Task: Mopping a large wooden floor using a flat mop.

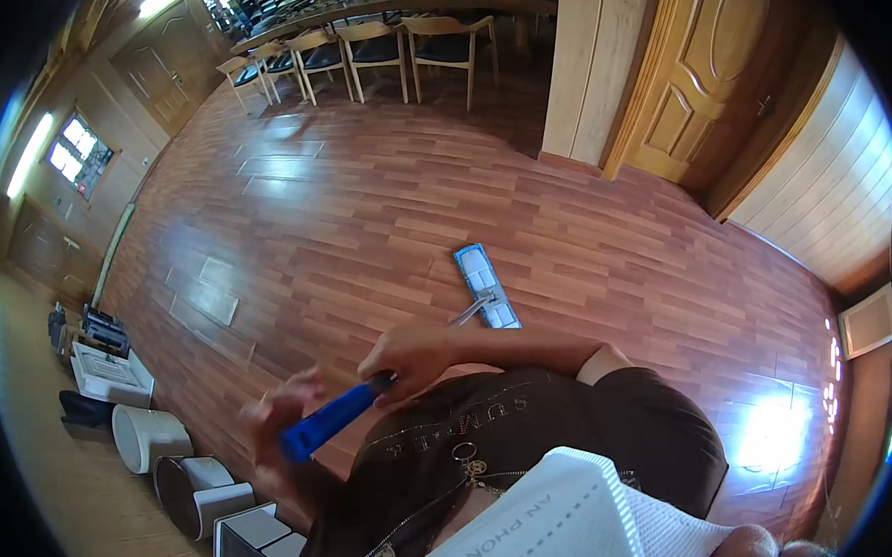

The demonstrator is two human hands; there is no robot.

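Note:
A flat mop (479, 273) with a blue-edged, pale rectangular head lies on the wooden floor ahead of me. Its thin pole runs back toward my body, partly hidden behind my right forearm. My right hand (407, 358) is closed around the pole, just at the upper end of the blue grip (335, 420). Beside the grip's lower end is my left hand (276, 425), slightly blurred, its fingers apart and curved; it does not appear wrapped round the grip.
Wooden chairs (371, 48) line a long table (394, 2) at the far side. White stools (146, 436) and boxy items stand along the left wall. A panelled door (701, 78) and a wall corner (596, 63) are at right. Sunlight glares on the floor (603, 232) at lower right.

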